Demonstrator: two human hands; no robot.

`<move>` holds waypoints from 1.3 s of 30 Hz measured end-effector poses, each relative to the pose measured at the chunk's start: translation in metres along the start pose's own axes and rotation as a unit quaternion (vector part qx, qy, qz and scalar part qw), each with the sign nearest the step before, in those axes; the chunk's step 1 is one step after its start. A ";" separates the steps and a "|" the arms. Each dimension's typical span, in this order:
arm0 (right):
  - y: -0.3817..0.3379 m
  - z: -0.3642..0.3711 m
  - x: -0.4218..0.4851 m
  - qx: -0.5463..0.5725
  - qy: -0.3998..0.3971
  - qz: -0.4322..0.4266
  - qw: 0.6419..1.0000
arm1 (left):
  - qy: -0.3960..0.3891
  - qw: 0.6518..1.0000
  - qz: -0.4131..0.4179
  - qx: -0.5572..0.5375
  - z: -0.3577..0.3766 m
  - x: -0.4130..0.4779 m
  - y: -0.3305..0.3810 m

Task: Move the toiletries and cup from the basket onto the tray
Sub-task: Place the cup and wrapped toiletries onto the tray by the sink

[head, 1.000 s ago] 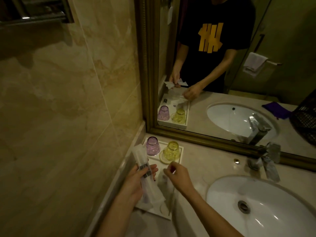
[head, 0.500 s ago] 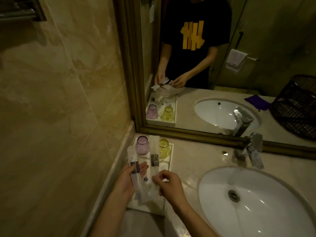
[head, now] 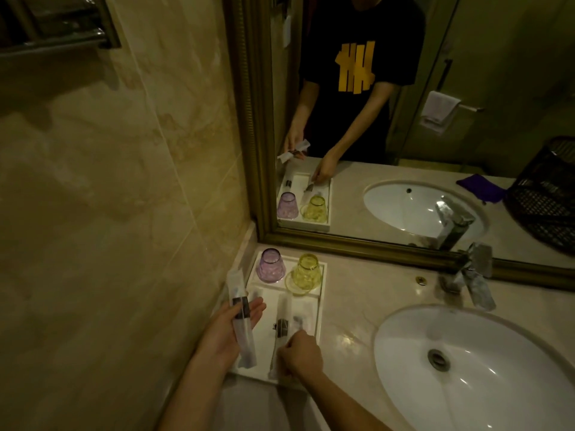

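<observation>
Looking down, we see our left hand [head: 231, 329] holding a long clear packet [head: 241, 318] above the left edge of the white tray [head: 320, 303]. The packet lies across the open palm, fingers loosely spread under it and the thumb side hidden — a light hold, not a fist. Its long axis runs away from us, the far end pointing up toward the wall corner and the near end down by the wrist; a dark band crosses it where the fingers are.

Our right hand [head: 300, 357] sits at the tray's near edge, fingers curled shut on the near end of a second packet [head: 281, 328]. That one lies flat in the tray, just beside the first but apart from it, long axis also pointing away from us toward the cups, with a dark label at mid-length.

At the tray's far end stand a purple cup [head: 270, 265] and a yellow cup [head: 307, 271], both upside down, side by side.

The tray rests on the tabletop [head: 351, 309] in the corner, left of the sink [head: 466, 365]. In the mirror [head: 404, 135] — a dark basket [head: 547, 194] shows at the far right.
</observation>
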State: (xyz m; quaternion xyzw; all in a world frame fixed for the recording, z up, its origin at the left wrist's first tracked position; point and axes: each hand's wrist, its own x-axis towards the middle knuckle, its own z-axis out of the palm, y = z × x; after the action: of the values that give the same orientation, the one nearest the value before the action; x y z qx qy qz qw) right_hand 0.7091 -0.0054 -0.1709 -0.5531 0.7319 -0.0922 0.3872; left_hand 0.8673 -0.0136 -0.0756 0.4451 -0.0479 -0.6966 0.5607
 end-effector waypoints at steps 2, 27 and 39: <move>-0.001 -0.002 -0.003 -0.115 0.020 -0.054 0.992 | 0.015 1.000 -0.007 -0.002 -0.002 0.003 -0.002; -0.094 -0.107 0.054 0.244 -0.043 -0.119 0.962 | -0.051 0.960 0.017 0.274 -0.005 0.003 -0.027; -0.071 -0.049 0.088 0.199 -0.038 -0.036 0.979 | 0.035 0.705 0.251 0.662 -0.054 -0.006 -0.079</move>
State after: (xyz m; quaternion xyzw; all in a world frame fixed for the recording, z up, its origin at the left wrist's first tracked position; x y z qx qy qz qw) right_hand 0.7202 -0.1237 -0.1384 -0.4943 0.6629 -0.2286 0.5138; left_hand 0.8455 0.0437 -0.1490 0.6977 -0.5869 -0.3028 0.2775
